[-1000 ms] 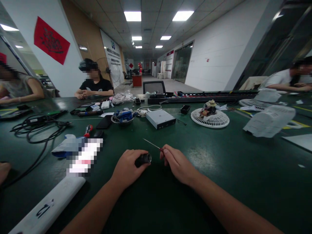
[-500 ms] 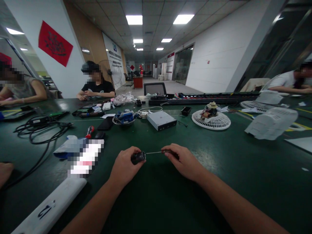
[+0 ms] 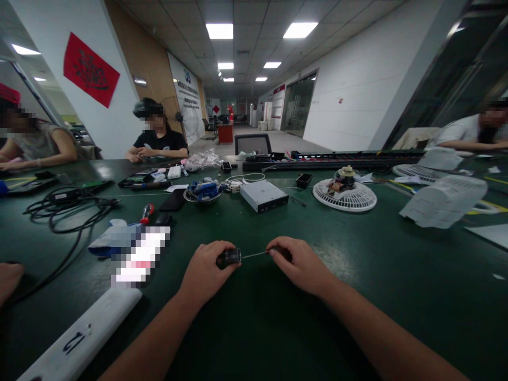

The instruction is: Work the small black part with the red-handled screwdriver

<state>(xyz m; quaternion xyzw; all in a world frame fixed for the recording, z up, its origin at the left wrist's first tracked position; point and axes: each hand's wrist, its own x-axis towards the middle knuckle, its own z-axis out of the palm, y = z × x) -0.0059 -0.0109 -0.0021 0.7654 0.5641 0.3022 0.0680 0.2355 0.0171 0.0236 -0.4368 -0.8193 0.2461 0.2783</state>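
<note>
My left hand point(image 3: 207, 270) is closed around a small dark cylindrical part point(image 3: 230, 257) with a shiny open end that faces right. My right hand point(image 3: 296, 263) pinches the handle of a thin screwdriver point(image 3: 254, 254). Its slender metal shaft lies level and points left, with the tip at the cylinder's open end. Both hands hover just above the dark green table point(image 3: 254, 328) near its front edge.
A white fan grille point(image 3: 344, 194), a grey optical drive point(image 3: 264, 195), a metal bowl point(image 3: 201, 191), black cables point(image 3: 63, 206), a red-handled screwdriver point(image 3: 145, 213) and a white fan housing point(image 3: 444, 201) lie further back. A white panel point(image 3: 79, 338) sits at front left. Other people sit around the table.
The screwdriver shaft, which pointed up and away to the left, has swung level and its tip has come to the cylinder's open end. My left hand has turned the cylinder a little.
</note>
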